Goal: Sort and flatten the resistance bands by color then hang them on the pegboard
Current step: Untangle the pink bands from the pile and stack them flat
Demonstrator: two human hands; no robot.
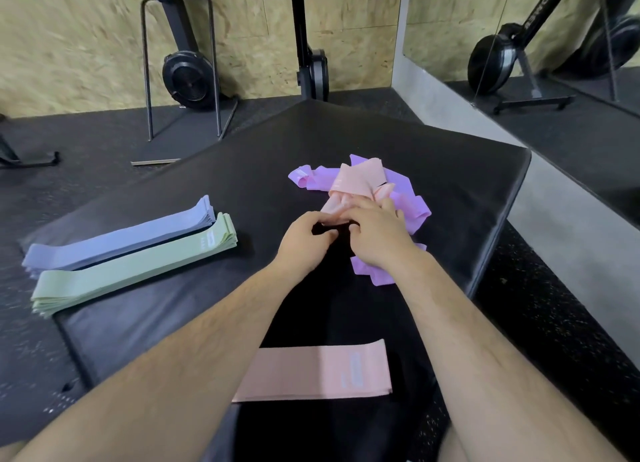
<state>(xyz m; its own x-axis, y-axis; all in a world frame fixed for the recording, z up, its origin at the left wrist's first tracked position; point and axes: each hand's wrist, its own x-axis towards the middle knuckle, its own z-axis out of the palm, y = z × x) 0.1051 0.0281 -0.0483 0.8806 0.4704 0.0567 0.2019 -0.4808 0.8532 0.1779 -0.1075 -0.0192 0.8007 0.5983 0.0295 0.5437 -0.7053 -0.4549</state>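
Roughly, the sorting looks more than half done and the hanging not begun. At the left of the frame a blue stack [121, 240] and a green stack [131, 267] lie flattened side by side on the mat [450, 143], each several bands deep. At the lower centre, between the forearms, a flat pink band [318, 375] starts what I take to be the third group. The unsorted part sits at the centre right: a purple pile [408, 202], crumpled and looped, with a twisted pink band [356, 184] lying across its top. Both hands are on that pink band at its near end. The left hand [304, 243] has its fingers curled and pinches the band's edge, and the right hand [377, 236] grips it just beside, its fingers reaching into the folds. The step in hand seems to be pulling this pink band free and smoothing it to join the flat one. After that the purple bands need untangling, flattening and stacking. No pegboard is in view, so every group is yet to be hung.
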